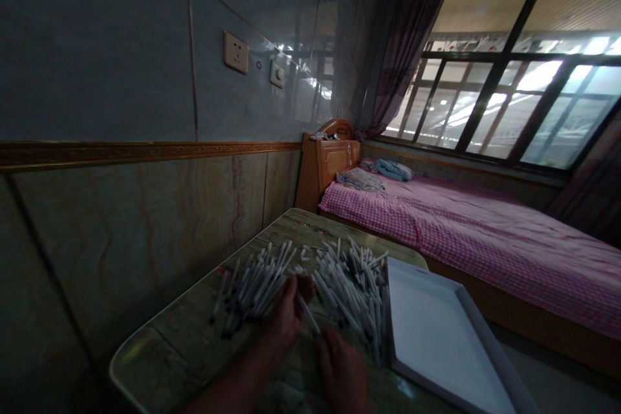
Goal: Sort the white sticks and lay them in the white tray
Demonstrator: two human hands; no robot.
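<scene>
Between my two hands is a slim, whitish pen [309, 317], tilted down to the right. My left hand [289, 310] has its fingers closed around the pen's upper end. Closed on its lower end is my right hand [342, 365]. A pile of similar pens [257, 281], many with dark tips, lies just beyond my left hand. Another, larger pile of pens [347, 284] spreads beyond my right hand. Small pale pieces [305, 252] lie between the piles, too small to name for certain. The pen's ends are hidden by my fingers.
A shallow white tray [473, 301] stands at the table's right side, beside the larger pile. The marble-patterned table [179, 336] has a pale rim and stands near the tiled wall [145, 207]. Behind it is a bed [460, 213] with a pink checked sheet, below a window.
</scene>
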